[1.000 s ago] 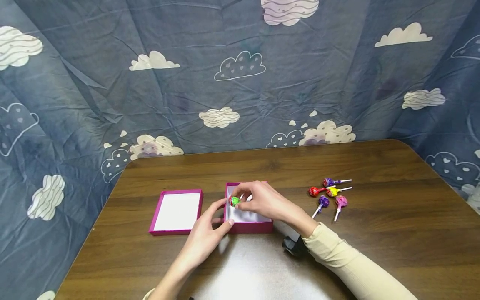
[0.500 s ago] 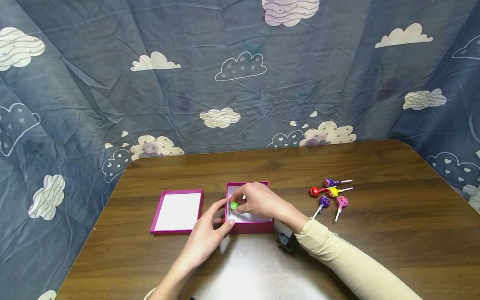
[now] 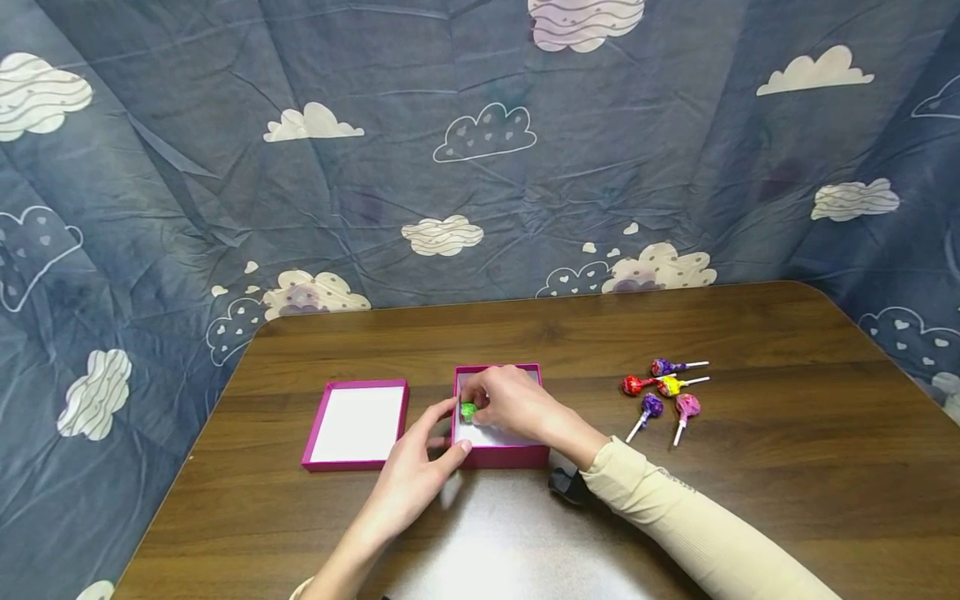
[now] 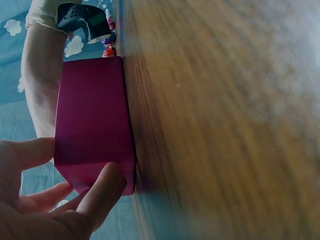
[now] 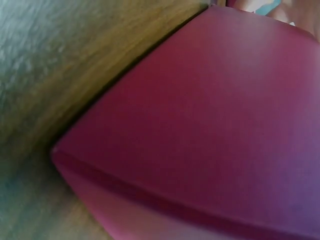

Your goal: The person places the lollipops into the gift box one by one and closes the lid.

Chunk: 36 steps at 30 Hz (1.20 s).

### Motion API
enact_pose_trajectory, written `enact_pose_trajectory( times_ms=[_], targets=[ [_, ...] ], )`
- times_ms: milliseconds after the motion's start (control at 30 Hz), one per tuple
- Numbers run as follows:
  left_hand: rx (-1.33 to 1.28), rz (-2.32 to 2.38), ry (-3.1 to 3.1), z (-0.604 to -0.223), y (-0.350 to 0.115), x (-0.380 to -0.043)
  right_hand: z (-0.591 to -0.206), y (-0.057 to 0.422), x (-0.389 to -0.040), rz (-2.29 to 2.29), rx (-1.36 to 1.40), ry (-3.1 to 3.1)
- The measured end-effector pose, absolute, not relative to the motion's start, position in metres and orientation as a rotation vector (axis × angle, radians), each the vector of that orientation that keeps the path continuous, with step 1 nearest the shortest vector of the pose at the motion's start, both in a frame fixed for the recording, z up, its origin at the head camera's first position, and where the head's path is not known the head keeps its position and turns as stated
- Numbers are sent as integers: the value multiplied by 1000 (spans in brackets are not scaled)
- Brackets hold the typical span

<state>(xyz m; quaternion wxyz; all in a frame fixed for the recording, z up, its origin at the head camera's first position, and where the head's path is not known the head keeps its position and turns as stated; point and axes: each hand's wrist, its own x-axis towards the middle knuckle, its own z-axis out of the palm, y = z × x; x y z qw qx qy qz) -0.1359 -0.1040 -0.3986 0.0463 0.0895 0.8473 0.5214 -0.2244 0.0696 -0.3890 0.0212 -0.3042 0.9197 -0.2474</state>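
A magenta box (image 3: 501, 456) with a white inside stands on the table. My left hand (image 3: 411, 471) rests at its left side, thumb at the front left corner and fingertips against the left wall. In the left wrist view, those fingers (image 4: 102, 192) lie fairly straight on the box's side. My right hand (image 3: 517, 406) reaches down into the box and pinches a green-wrapped lollipop (image 3: 468, 412) near the left wall; its stick is hidden. The right wrist view shows mostly the box's outer wall (image 5: 200, 115).
Left of the box lies its matching lid (image 3: 356, 423), white inside up. Several lollipops, among them red (image 3: 632, 384), yellow (image 3: 668, 385), pink (image 3: 687, 405) and purple (image 3: 652, 406), lie to the right. A cloud-patterned curtain (image 3: 480, 192) hangs behind the table.
My right hand has lowered the green lollipop deeper into the box, and the right forearm has shifted slightly left. The left hand keeps its place at the box.
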Motion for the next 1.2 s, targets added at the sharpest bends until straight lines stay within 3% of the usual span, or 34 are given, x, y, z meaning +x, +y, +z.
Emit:
enact_pose_trajectory(
  times_ms=[567,1200],
  targets=[
    [243,1571,2605,-398,-103,-136,-375,85,-220,-921,-920,2824],
    [250,1569,2609,-400,-104,-137,-359,124,-190,-1141,-920,2875]
  ],
)
